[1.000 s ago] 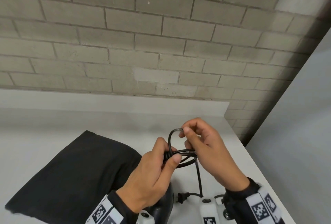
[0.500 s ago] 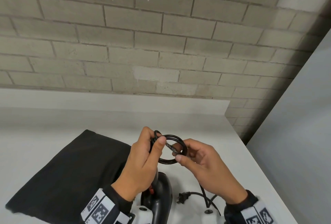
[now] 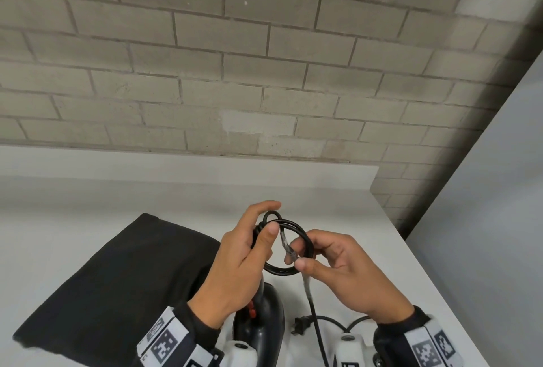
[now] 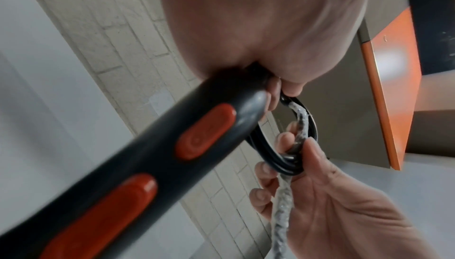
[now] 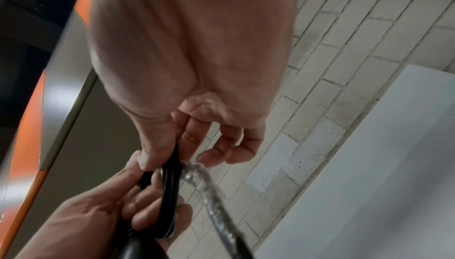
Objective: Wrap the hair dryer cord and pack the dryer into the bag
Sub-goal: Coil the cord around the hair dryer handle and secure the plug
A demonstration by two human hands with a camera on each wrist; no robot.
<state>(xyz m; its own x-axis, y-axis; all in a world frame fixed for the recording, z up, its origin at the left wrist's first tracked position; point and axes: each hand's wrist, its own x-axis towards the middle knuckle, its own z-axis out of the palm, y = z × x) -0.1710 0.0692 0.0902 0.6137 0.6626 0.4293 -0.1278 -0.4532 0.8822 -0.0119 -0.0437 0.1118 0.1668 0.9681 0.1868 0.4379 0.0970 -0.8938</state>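
- The thin black power cord (image 3: 289, 244) sits just below frame centre as a small coil held above the white table (image 3: 367, 219), at the end of the black plastic hair dryer (image 3: 266, 316).
- Since a second ago the loop has grown rounder and fuller, so wrapping looks well along; the plug (image 3: 300, 323) still lies loose at lower centre.
- The left hand (image 3: 244, 264) grips coil and handle, fingers curled.
- The right hand (image 3: 346, 272) pinches the tape-wrapped stretch of cord against the coil.
- The flat black fabric bag (image 3: 117, 278) lies lower left.
- Only the left wrist view shows the orange-red buttons (image 4: 205, 131).
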